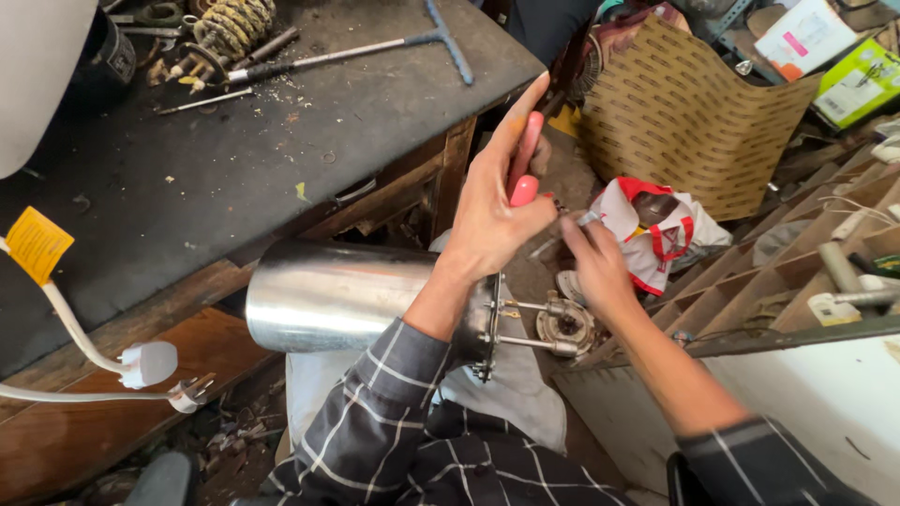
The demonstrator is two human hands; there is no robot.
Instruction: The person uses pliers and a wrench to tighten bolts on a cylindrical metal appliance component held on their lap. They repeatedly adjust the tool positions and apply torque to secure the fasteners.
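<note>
A person sat at a cluttered workbench (281,178) with one shiny steel cylinder (328,295), an appliance body, lying sideways across their lap, its open end pointing right. From that end, two thin metal rods (530,325) stuck out, reaching to a small round part (565,323) just beyond.

The left hand (492,211) was closed around one pink-handled tool (525,159), held upright above the cylinder's open end; the tool's working tip could not be seen. The right hand (597,265), just to the right, had its fingers pinched narrowly on something small and thin, too blurred to identify.

Judging by the exposed rods and the loose round part, the appliance seemed partly taken apart, with its inner fittings still attached and work on them under way.

On the far side of the bench lay one blue T-handled wrench (394,42) and one coiled part (230,28). At the near left, one white plug (150,364) hung on its cord. To the right sat one red-and-white bag (656,234) and one brown patterned cardboard sheet (684,112).
</note>
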